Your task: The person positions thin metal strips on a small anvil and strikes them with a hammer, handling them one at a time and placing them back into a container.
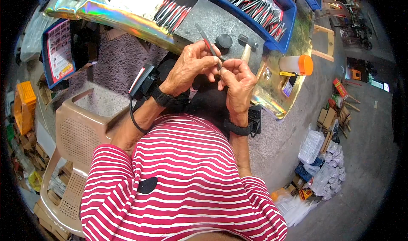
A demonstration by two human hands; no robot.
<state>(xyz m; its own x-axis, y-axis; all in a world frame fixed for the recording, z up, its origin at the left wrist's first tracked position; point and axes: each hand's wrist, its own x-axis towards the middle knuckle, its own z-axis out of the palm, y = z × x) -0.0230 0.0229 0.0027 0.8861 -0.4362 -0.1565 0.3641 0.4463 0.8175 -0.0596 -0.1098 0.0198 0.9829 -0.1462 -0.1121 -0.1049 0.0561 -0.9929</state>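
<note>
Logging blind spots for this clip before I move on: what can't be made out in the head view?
- Lower end of the slim dark tool: covered by the left hand and right hand, so the exact grip is unclear.
- Anything pinched at the right fingertips: too small to tell.
- Hammer handle: lower part hidden behind the right hand.
- Tools in the blue tray: too small and bent by the fisheye rim to identify.

Red-white striped shirt (182, 177), black wristbands (162, 97)
</note>
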